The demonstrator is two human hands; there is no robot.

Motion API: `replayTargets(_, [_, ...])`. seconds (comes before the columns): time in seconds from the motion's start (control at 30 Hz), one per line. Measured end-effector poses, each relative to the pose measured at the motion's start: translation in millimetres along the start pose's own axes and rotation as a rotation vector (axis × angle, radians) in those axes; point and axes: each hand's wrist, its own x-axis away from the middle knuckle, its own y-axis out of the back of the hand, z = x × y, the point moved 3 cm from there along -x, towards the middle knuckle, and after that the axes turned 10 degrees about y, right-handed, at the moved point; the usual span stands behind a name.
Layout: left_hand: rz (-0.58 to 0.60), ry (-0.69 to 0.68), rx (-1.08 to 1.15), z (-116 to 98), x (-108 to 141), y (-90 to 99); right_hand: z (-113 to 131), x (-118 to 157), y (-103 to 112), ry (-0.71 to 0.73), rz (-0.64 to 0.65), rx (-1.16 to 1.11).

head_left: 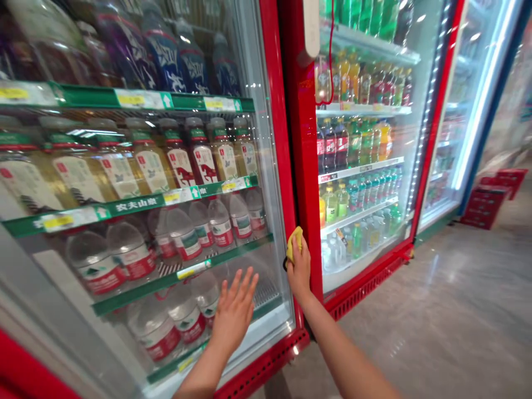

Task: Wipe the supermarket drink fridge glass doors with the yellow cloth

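We are gripping a crumpled yellow cloth (290, 250) in our right hand (301, 270) at a red door frame (279, 138), holding our empty left hand (236, 310) open.

Red boxes (484, 209) on glossy floor (449, 310), dark red-labelled bottles (341, 145), shelved clear bottles (221, 228)

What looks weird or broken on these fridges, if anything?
Just a red cord: it dangles in a loose curve beside the white box, in front of the lit shelves, which looks a bit untidy. I see no spill or breakage, but parts are blurry.
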Motion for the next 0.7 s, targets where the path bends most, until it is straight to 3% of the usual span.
replayTargets(0.1, [-0.010, -0.024, 0.009, 3, 0, -0.9, 0, 19, -7, -0.061, 0.004, 0.035])
replayTargets(0.3, [-0.019, -0.098, 0.032, 13, 4, -0.2, 7, -32, -8, -0.052, -0.081, 0.074])
replayTargets(0.5, [-0.095, -0.122, 0.015, 26, 17, 0.9, 3, 21, -16, -0.075, -0.047, 0.121])
replayTargets(0.57, [-0.109, -0.125, 0.009, 30, 19, 2.6, 4, 9, -18, -0.103, -0.076, 0.110])
replayTargets(0.7, [-0.111, -0.125, 0.007, 35, 16, 6.9, 22, -50, -18, -0.106, -0.122, 0.116])
